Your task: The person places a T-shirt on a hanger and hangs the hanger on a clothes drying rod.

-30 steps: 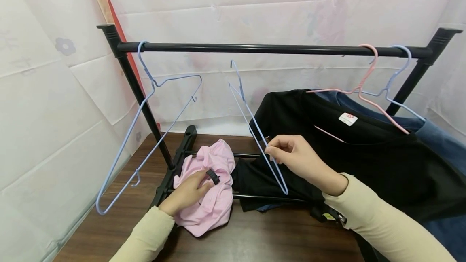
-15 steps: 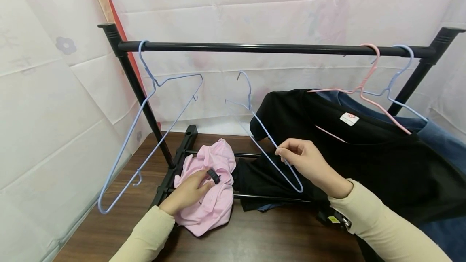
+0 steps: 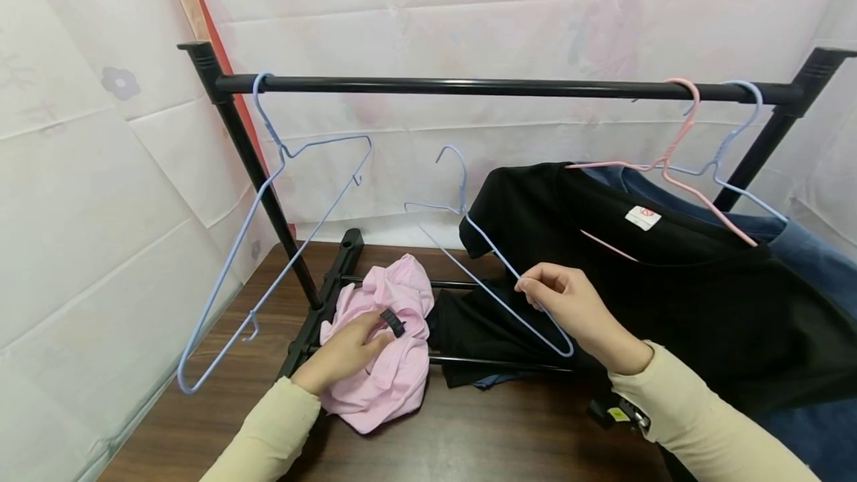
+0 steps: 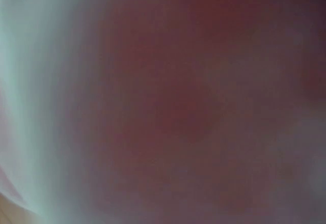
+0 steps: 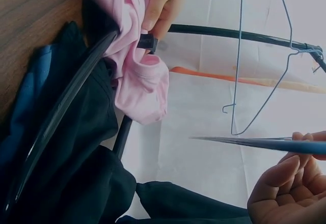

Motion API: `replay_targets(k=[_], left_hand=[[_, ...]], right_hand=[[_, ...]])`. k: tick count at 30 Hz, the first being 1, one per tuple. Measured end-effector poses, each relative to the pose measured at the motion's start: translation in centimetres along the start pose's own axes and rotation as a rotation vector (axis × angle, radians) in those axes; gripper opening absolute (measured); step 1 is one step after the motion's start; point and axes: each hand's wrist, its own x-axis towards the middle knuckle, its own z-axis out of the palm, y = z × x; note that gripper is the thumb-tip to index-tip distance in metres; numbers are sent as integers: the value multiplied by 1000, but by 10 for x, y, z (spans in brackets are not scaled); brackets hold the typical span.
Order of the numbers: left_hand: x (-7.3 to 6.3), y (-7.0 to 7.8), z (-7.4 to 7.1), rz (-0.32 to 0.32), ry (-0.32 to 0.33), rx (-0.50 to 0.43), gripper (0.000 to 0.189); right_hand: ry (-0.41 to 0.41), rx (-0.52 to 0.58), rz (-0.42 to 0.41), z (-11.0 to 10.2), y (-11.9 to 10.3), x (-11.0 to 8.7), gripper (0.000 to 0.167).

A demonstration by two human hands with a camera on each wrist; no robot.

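Note:
In the head view my right hand (image 3: 562,303) pinches a blue wire hanger (image 3: 495,251) by one side, near its lower corner. The hanger tilts, its hook up and free of the rail. A crumpled pink garment (image 3: 402,281) lies over the rack's base at centre left. My left hand (image 3: 348,352) grips it, some fingers hidden in the folds; a small black piece (image 3: 392,323) shows beside them. From the right wrist, the pinching right-hand fingers (image 5: 300,158) and the pink cloth (image 5: 137,81) appear. Only blur fills the left wrist view.
A black rail (image 3: 428,86) spans the rack. Another blue hanger (image 3: 230,255) hangs bare at its left end. On the right hang a black T-shirt (image 3: 643,303) on a pink hanger (image 3: 676,140) and a blue shirt (image 3: 810,251). Brown tabletop (image 3: 482,437) lies in front.
The hanger in my right hand has moved right and down, its hook dropping further below the rail and turning so its shape shows wider. My left hand and the pink garment stay put.

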Motion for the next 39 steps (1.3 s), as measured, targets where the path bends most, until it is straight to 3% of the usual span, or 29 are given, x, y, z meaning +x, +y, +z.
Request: replay_targets(k=[8,14,23,28,39], left_hand=[[-2,5,-11,-25,-11,-22,54],[1,11,-20,4,-2,-19,55],[14,23,-33,102,112,49,51],[25,25,-30,86,143,124,40],[43,27,-21,110,82,182,35]], right_hand=[[24,46,-9,-2,3,-3,20],[38,33,-12,-5,5,-4,20],[54,21,-25,-7,5,-6,19],[60,17,-43,-8,6,-7,19],[64,10,-45,-8,7,-10,19]])
